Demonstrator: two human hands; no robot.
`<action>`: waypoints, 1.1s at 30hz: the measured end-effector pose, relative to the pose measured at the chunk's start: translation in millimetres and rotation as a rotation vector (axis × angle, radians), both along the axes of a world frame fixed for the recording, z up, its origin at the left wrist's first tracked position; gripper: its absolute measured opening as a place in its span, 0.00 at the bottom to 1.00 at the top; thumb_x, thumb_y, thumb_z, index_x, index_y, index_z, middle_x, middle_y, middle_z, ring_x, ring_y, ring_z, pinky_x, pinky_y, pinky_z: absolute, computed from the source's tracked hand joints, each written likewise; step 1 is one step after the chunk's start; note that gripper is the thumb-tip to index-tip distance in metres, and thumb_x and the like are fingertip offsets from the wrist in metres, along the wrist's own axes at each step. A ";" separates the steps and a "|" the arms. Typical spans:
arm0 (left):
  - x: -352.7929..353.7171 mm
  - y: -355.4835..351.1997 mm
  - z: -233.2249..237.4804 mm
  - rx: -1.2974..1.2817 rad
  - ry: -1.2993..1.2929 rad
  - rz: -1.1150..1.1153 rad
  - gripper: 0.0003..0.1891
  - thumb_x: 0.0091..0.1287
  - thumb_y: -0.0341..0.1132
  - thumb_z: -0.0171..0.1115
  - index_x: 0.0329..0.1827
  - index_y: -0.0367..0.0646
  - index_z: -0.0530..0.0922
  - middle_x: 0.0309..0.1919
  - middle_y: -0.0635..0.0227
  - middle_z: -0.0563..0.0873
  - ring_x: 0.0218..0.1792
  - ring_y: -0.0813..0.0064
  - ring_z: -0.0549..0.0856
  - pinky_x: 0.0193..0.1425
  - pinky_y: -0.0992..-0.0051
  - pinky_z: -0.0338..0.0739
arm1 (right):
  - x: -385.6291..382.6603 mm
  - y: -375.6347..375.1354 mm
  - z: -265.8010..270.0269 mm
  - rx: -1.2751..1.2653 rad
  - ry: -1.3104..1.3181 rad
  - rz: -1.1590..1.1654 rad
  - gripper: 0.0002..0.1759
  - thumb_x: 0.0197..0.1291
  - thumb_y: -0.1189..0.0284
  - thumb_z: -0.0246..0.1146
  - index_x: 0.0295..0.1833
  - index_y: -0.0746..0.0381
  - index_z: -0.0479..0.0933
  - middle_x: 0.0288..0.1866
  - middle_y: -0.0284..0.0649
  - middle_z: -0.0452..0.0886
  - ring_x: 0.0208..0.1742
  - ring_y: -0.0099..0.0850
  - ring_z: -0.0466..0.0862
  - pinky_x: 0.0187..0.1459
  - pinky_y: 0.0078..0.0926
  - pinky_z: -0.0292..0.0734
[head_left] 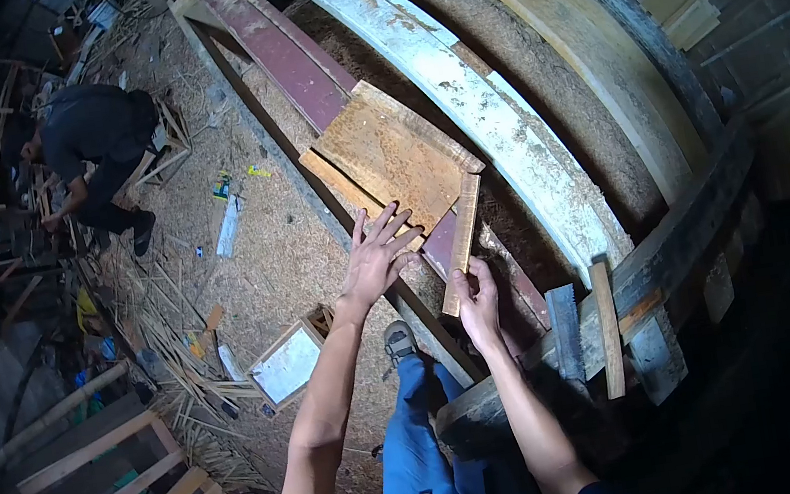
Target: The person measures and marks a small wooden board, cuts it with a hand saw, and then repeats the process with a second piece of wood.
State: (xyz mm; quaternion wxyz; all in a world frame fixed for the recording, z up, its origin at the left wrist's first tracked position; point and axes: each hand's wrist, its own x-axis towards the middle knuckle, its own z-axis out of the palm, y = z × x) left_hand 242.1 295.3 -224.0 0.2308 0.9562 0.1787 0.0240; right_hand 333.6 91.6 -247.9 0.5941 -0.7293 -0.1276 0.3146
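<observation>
A flat brown wooden panel [391, 162] lies on a maroon plank [282, 51]. One wooden strip [419, 127] runs along its far right edge, and another strip [337, 180] lies along its left edge. My left hand [377, 260] is open, fingers spread, with the fingertips over the panel's near left edge and the end of that left strip. In my right hand [479, 304], thumb and fingers pinch the near end of a third strip [466, 225]. This strip's far end meets the panel's right corner, and its held end sticks out past the panel.
A long white-painted beam [499, 121] and a curved wooden beam [577, 29] lie to the right. Short wood pieces [608, 328] lean near the right hand. Wooden frames [105, 480] lie at lower left. A person in dark clothes [96, 132] bends over at upper left.
</observation>
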 end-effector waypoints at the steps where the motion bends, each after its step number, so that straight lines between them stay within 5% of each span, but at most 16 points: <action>1: -1.3 -2.0 -3.6 0.026 -0.017 0.015 0.26 0.70 0.51 0.69 0.71 0.60 0.84 0.78 0.70 0.77 0.86 0.64 0.62 0.91 0.44 0.44 | -3.2 0.3 4.3 -0.027 0.009 0.007 0.22 0.79 0.66 0.65 0.70 0.66 0.74 0.57 0.42 0.83 0.55 0.28 0.83 0.53 0.29 0.83; 16: -4.6 2.6 -14.6 0.107 -0.025 -0.052 0.24 0.74 0.52 0.64 0.71 0.61 0.83 0.78 0.71 0.76 0.84 0.65 0.64 0.88 0.41 0.43 | -25.3 34.1 -19.2 0.031 0.116 -0.174 0.22 0.71 0.80 0.69 0.68 0.67 0.76 0.54 0.43 0.88 0.54 0.28 0.86 0.57 0.27 0.82; 26: -6.9 14.8 -20.7 0.124 -0.023 -0.104 0.22 0.75 0.49 0.63 0.70 0.63 0.83 0.79 0.73 0.75 0.83 0.65 0.66 0.86 0.40 0.45 | -31.5 51.8 -21.5 0.078 0.194 -0.171 0.26 0.70 0.81 0.68 0.72 0.67 0.75 0.55 0.45 0.88 0.51 0.29 0.87 0.51 0.26 0.86; 33: -11.7 18.7 -9.9 0.073 -0.017 -0.154 0.23 0.77 0.48 0.60 0.74 0.69 0.81 0.83 0.71 0.71 0.86 0.67 0.61 0.86 0.42 0.43 | -31.4 61.0 -37.8 -0.037 0.202 -0.162 0.27 0.72 0.82 0.66 0.75 0.63 0.75 0.55 0.44 0.87 0.44 0.26 0.85 0.37 0.23 0.83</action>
